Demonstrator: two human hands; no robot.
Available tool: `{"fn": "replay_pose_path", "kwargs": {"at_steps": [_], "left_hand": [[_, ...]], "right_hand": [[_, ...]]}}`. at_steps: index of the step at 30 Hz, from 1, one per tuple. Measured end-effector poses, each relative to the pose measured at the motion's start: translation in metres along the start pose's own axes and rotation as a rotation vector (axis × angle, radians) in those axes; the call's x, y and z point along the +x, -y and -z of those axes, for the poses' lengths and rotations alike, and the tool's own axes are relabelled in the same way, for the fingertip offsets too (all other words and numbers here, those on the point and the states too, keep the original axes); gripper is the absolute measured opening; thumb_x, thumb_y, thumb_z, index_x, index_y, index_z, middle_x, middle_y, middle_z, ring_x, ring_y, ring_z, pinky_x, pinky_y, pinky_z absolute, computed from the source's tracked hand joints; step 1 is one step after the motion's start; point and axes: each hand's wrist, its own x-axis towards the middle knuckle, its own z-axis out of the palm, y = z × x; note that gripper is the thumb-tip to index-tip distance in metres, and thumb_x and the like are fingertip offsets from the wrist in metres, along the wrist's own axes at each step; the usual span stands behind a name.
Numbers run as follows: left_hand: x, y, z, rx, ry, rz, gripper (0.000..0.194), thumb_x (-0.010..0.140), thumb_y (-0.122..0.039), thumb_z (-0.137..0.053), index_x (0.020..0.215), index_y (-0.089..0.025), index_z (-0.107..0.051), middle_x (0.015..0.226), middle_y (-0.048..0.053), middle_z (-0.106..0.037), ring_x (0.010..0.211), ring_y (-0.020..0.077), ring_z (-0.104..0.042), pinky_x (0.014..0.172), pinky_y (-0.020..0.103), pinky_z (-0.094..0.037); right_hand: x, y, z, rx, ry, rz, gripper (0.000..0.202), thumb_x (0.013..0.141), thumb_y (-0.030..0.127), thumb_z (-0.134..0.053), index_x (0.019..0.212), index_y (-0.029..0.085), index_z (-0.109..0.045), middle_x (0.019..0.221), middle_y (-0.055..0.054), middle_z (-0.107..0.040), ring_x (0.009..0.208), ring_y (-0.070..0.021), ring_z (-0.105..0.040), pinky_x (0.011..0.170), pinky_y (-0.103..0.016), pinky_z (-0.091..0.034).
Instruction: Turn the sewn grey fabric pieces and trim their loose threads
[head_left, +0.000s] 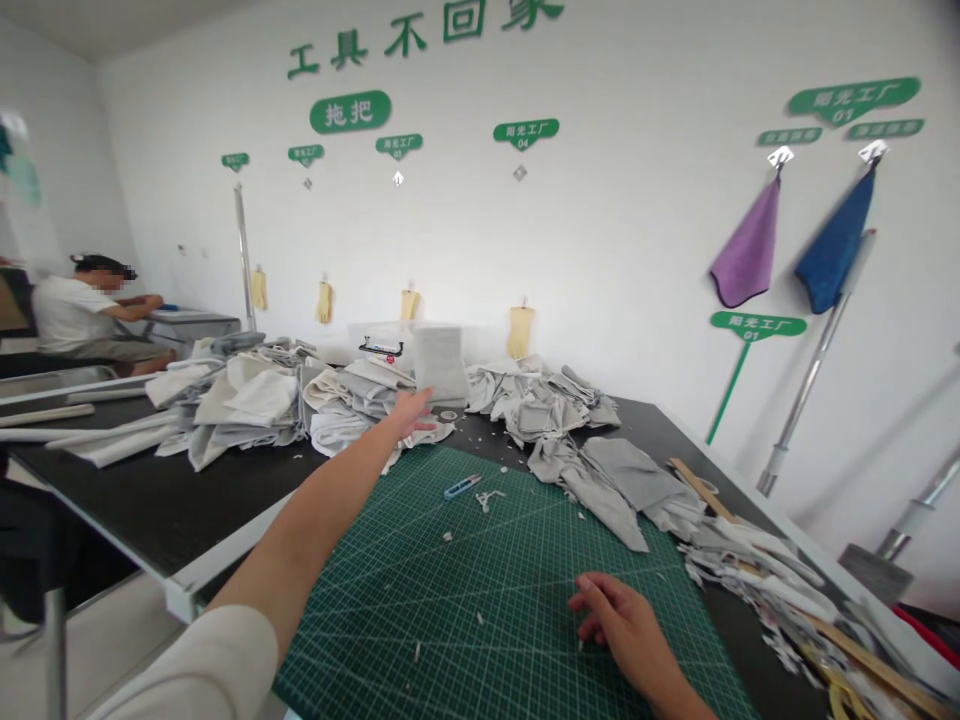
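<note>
Head view: left grip (414, 412) partly spread at the lower edge of an upright pale cloth piece (439, 358); cannot tell whether it pinches it. Right grip (596, 610) loosely curled, fairly narrow gap, above a green gridded mat (480, 580). Between grips, on the mat: small blue tool (461, 487), white scraps (486, 499). Cloth heaps left (247, 400) and right (532, 400) of the left grip, on a black-topped bench (150, 500). Beyond, white wall (622, 230): green characters (424, 35) 工具不回, then one cut off; oval sign (351, 111) 拖把; plaque (526, 131) 阳光工厂 04. Far left, seated person (82, 310).
</note>
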Motion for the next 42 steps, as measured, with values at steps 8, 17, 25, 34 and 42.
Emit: {"fn": "replay_pose_path", "kwargs": {"at_steps": [8, 17, 25, 34, 42], "left_hand": [[-0.025, 0.068, -0.023, 0.428, 0.21, 0.02, 0.032, 0.079, -0.03, -0.053, 0.107, -0.015, -0.048, 0.093, 0.011, -0.063, 0.076, 0.0202, -0.063, 0.059, 0.03, -0.05], [-0.054, 0.107, -0.05, 0.87, 0.273, -0.358, 0.037, 0.075, -0.045, -0.056, 0.1, -0.018, -0.059, 0.116, 0.012, -0.056, 0.116, 0.0272, -0.047, 0.099, 0.036, -0.033], [-0.062, 0.133, -0.053, 1.248, 0.279, -0.569, 0.05, 0.082, -0.056, -0.04, 0.108, -0.018, -0.057, 0.115, 0.012, -0.057, 0.11, 0.0247, -0.051, 0.093, 0.037, -0.038], [-0.052, 0.136, -0.055, 1.299, 0.21, -0.511, 0.042, 0.087, -0.042, -0.036, 0.096, -0.012, -0.063, 0.102, 0.018, -0.061, 0.099, 0.0269, -0.057, 0.084, 0.04, -0.042], [-0.054, 0.135, -0.05, 1.306, 0.203, -0.569, 0.04, 0.088, -0.039, -0.036, 0.093, -0.012, -0.065, 0.098, 0.017, -0.063, 0.097, 0.0265, -0.057, 0.082, 0.038, -0.044]], "right_hand": [[0.002, 0.0, -0.002, -0.05, -0.022, 0.026, 0.042, 0.082, 0.053, -0.044, 0.09, 0.015, -0.061, 0.078, -0.005, -0.066, 0.056, -0.0143, -0.061, 0.05, -0.025, -0.043], [-0.002, 0.002, -0.002, -0.054, -0.017, 0.02, 0.042, 0.084, 0.052, -0.042, 0.09, 0.015, -0.059, 0.079, -0.004, -0.066, 0.057, -0.0136, -0.061, 0.052, -0.024, -0.043], [0.002, 0.004, -0.003, -0.18, 0.041, 0.036, 0.04, 0.086, 0.05, -0.037, 0.093, 0.016, -0.057, 0.083, -0.004, -0.065, 0.059, -0.0136, -0.061, 0.053, -0.024, -0.043], [0.062, 0.044, 0.046, -1.066, -0.045, 0.138, 0.04, 0.091, 0.046, -0.031, 0.103, 0.025, -0.062, 0.095, -0.005, -0.067, 0.09, -0.0192, -0.061, 0.075, -0.027, -0.039], [0.153, -0.008, 0.114, -1.187, -0.305, -0.035, 0.034, 0.088, 0.029, -0.039, 0.111, 0.012, -0.059, 0.123, -0.018, -0.053, 0.112, -0.0242, -0.051, 0.09, -0.036, -0.037]]}}
